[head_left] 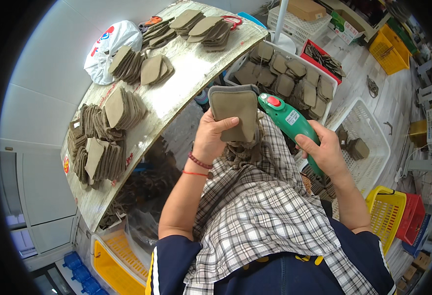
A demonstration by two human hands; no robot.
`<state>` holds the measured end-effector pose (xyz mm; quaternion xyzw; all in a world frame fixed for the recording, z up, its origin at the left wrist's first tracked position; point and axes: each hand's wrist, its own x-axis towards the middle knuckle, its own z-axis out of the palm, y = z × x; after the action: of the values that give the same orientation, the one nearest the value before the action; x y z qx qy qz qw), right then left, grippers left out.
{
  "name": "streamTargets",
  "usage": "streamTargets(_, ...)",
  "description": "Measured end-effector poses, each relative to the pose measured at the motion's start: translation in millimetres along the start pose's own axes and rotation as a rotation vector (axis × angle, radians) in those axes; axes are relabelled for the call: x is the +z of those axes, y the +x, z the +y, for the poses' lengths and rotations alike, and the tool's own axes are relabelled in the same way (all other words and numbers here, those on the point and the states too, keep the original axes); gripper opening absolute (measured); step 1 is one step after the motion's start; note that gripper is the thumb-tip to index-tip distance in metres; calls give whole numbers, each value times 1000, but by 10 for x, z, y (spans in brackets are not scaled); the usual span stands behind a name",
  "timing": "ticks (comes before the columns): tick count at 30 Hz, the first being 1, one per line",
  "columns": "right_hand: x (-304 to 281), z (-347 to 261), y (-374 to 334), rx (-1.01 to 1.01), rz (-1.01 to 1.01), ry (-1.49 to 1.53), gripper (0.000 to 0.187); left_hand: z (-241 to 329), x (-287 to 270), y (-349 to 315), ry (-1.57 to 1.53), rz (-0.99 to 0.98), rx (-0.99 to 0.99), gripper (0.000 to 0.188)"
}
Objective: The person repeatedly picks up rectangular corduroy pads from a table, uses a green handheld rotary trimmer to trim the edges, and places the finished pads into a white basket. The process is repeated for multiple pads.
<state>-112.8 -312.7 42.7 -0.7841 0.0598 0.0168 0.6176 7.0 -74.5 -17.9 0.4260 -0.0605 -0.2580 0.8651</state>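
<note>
My left hand (210, 136) grips an olive-brown fabric pad (235, 114) with rounded corners and a grey edge, its thumb lying on the front face. In my right hand (325, 150) is a green handheld power tool (290, 122) with a red button. Its head is close beside the pad's right edge; whether they touch, I cannot tell. More brown fabric pieces (245, 151) hang or lie below the pad, over the plaid apron (255, 211) on my lap. What lies behind the pad is hidden.
At the left, a worn table (176, 93) carries several stacks of pads (122, 108) and a white plastic bag (111, 49). A white crate (330, 112) of pads stands ahead. Another white basket (373, 132) is at the right, near a yellow basket (387, 216). A yellow crate (110, 263) sits lower left.
</note>
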Motion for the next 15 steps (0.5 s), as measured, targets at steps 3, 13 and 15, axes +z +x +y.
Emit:
streamTargets(3,-136,16,-69,30,-61,-92,37,199,-121,-11,142,-24,-102,39)
streamTargets(13,-131,79,-147,-159,-82,-352,45,389,-98,-21,466,-98,-333,43)
streamTargets(15,-95,104,-141,-152,-70,-343,45,330,-109,-24,482,-104,-381,43)
